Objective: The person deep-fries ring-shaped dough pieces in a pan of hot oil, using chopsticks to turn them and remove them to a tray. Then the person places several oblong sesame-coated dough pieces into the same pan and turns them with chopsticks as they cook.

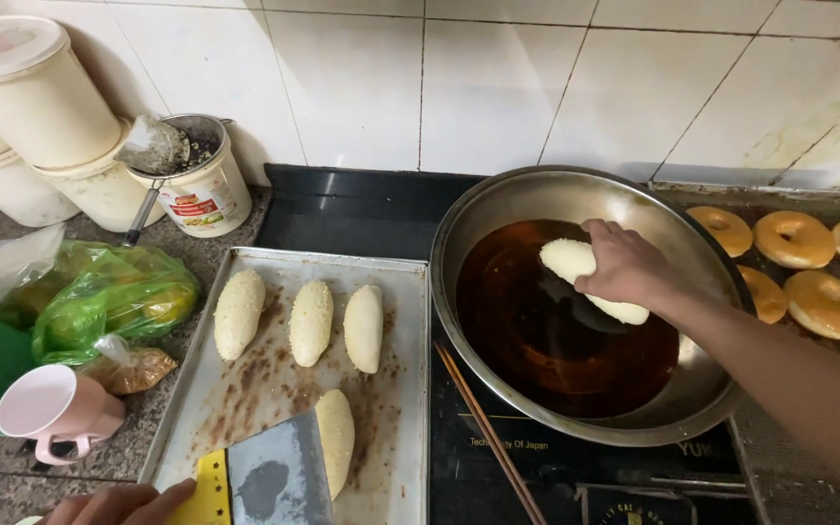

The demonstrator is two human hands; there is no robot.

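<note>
Now oil (546,350) fills the wok (692,399), dough (576,262) above.

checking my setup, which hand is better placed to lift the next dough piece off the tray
Left, probably. The left hand holds the yellow-handled scraper at the tray, its blade against a dough piece. The right hand holds another piece over the oil bowl.

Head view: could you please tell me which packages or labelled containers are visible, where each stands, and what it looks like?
Labelled tub: back left by the wall, round, white, red-and-yellow label.
Lidded white buckets: far left corner, stacked, faded labels.
Green plastic bag: left counter, knotted, crumpled.
Cooktop panel: under the pan, black, pale printing.
</note>
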